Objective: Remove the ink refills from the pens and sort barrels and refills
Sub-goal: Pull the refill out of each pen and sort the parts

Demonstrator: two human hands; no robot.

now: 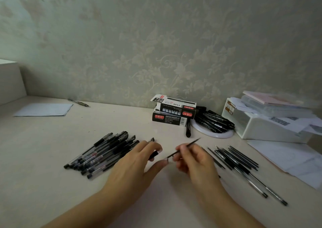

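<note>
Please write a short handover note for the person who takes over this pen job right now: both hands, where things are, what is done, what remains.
Left hand grips a pen barrel; right hand pinches the refill just pulled from it.
Barrels pile lies left of the hands; refills pile lies right.
Done: many pens already split into these two piles.
Left: put this barrel on the left pile and this refill on the right pile. A heap of black pens sits on the white ring beside the pen boxes; they look not yet opened, though blur makes this uncertain.

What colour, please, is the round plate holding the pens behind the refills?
White, clearest in the head view: plate.
</note>
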